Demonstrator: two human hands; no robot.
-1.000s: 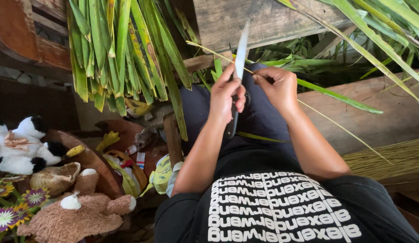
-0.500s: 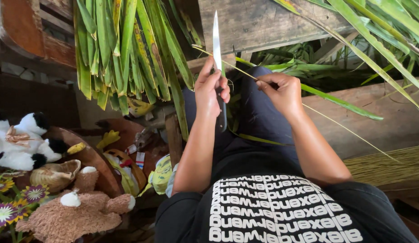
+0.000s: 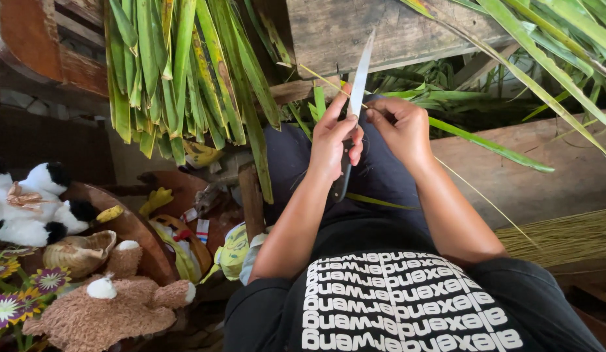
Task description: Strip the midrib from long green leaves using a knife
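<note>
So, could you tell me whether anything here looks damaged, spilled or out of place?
Nothing looks spilled or broken. The left hand holds a knife with its blade pointing up and away, against a thin leaf rib pinched by the right hand. The oddest sight is plush toys sitting beside the hanging green leaves.

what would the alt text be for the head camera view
Seen from above, a seated person's left hand holds a knife blade-up against a thin leaf midrib pinched by the right hand. Green palm leaves hang at left, above plush toys.
</note>
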